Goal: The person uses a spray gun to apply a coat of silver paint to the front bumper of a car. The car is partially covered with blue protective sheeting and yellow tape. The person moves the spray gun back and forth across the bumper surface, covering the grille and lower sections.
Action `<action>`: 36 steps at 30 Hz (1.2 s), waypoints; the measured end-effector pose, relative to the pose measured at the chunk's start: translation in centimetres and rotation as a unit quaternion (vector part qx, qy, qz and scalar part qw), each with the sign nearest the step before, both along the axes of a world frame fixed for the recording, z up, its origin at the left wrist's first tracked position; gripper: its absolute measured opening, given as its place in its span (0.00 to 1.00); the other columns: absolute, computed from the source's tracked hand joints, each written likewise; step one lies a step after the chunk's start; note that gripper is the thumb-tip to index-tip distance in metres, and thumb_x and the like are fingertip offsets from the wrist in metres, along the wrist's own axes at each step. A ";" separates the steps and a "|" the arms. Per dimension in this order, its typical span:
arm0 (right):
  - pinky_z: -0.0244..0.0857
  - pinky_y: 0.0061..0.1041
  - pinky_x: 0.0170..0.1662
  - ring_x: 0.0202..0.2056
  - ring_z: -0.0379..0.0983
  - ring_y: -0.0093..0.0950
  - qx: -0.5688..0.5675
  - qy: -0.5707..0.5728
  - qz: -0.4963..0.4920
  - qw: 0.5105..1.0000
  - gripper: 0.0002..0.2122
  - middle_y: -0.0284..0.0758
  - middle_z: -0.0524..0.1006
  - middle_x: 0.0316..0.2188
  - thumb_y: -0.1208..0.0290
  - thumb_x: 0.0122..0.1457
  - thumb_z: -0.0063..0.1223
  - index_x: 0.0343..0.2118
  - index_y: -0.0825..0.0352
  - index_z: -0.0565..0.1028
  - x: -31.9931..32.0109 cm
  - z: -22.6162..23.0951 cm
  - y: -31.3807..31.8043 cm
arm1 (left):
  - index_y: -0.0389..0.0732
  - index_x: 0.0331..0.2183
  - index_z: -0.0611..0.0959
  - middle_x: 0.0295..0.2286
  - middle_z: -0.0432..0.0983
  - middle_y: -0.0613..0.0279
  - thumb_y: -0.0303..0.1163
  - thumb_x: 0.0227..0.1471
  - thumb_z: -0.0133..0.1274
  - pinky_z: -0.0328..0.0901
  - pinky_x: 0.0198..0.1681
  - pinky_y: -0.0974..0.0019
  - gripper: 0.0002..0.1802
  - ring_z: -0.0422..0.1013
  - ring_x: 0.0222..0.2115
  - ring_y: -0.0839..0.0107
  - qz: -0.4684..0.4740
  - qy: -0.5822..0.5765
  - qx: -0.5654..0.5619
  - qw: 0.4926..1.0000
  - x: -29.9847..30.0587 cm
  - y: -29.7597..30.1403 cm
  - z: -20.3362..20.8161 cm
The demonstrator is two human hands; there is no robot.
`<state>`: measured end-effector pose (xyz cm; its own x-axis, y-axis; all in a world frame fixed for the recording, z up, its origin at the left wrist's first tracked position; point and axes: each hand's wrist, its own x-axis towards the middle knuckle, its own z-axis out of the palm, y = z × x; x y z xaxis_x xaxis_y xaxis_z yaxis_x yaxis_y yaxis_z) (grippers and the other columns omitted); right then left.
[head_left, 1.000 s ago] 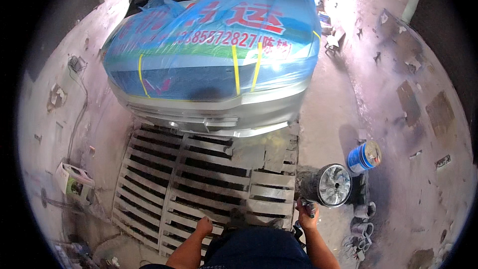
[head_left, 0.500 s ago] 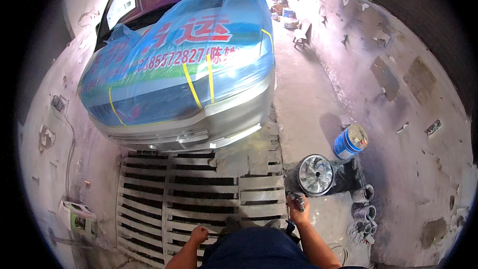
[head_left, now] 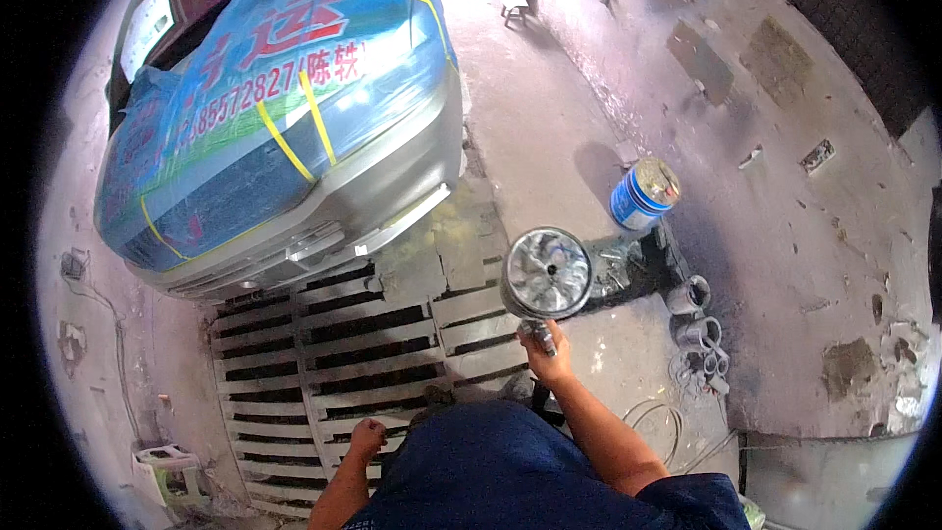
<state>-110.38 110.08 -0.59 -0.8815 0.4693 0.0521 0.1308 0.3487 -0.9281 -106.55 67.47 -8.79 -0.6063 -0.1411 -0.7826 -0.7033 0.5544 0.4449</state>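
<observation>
My right hand (head_left: 551,361) is closed round the dark grip of a spray gun (head_left: 538,337), held out in front of me. Above and ahead of the fist sits the gun's round paint cup (head_left: 549,273), its lid smeared silver with a small dark hole at the middle. My left hand (head_left: 368,439) hangs at my left side, fingers curled, and I make out nothing in it. At the front left stands a vehicle with a bare silver-grey bumper (head_left: 324,247). Blue plastic film (head_left: 265,69), held by yellow tape strips, covers its body above the bumper.
Slatted grating (head_left: 373,358) lies under and ahead of me. On the right stand a blue paint bucket (head_left: 645,193) beside a dark floor pit (head_left: 628,270), several tape rolls (head_left: 691,294) along the wall, and a looped hose (head_left: 655,417). Stools (head_left: 172,456) (head_left: 515,5) stand lower left and far back.
My view has turned, so the vehicle and floor have shifted left and tilted. My right hand and the spray gun have moved left relative to the bucket. Both hands' grips look unchanged.
</observation>
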 end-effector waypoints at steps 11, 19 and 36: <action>0.64 0.32 0.37 0.33 0.70 0.40 0.091 0.069 0.008 0.993 0.13 0.42 0.73 0.30 0.73 0.51 0.55 0.39 0.67 0.69 -0.5 -0.9 -0.3 | 0.35 0.31 0.79 0.30 0.75 0.47 0.41 0.50 0.49 0.65 0.37 0.56 0.17 0.72 0.33 0.52 -0.334 0.246 0.019 0.910 -6.6 13.0 7.5; 0.61 0.34 0.48 0.44 0.67 0.46 0.063 0.088 0.086 0.990 0.28 0.48 0.71 0.42 0.71 0.44 0.55 0.51 0.70 0.65 -1.8 0.2 -2.4 | 0.36 0.26 0.78 0.25 0.76 0.47 0.47 0.50 0.51 0.68 0.29 0.55 0.21 0.74 0.27 0.51 -0.449 0.395 0.040 0.800 -9.3 28.3 18.5; 0.60 0.41 0.47 0.45 0.64 0.50 0.028 0.032 0.065 0.997 0.21 0.48 0.69 0.42 0.67 0.55 0.46 0.51 0.66 0.63 -3.7 -2.9 -3.0 | 0.36 0.19 0.80 0.18 0.76 0.49 0.35 0.45 0.48 0.68 0.20 0.54 0.13 0.74 0.17 0.56 -0.479 0.468 -0.083 0.738 -9.3 29.9 15.9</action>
<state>-114.03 107.07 -3.44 -0.9288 0.3463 0.1320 0.0232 0.4098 -0.9119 -115.84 97.40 7.10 -0.7534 0.6572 0.0227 0.6200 0.6984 0.3576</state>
